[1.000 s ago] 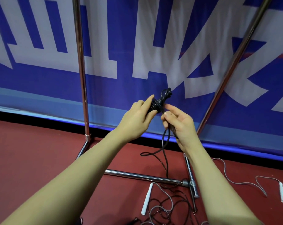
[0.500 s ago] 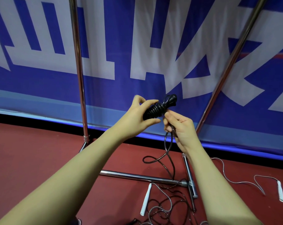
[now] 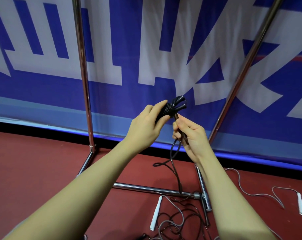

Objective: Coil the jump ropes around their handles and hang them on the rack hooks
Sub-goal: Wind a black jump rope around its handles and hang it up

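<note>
My left hand [image 3: 146, 125] grips the two black jump rope handles [image 3: 174, 108], which have several turns of black rope wound round them and point up to the right. My right hand [image 3: 190, 134] pinches the loose black rope [image 3: 172, 153] just below the coil. From there the rope hangs in a loop down to the floor. The chrome rack [image 3: 82, 75] stands behind my hands; its hooks are out of view.
White jump rope handles [image 3: 156, 215] [image 3: 300, 205] with grey cords lie on the red floor by the rack's base bar [image 3: 152, 187]. A tangle of dark and grey cord lies at bottom centre. A blue and white banner backs the rack.
My right hand has come down and round below the coil with the rope, adding a turn. The handle tips have swung slightly and now spread apart at the upper right.
</note>
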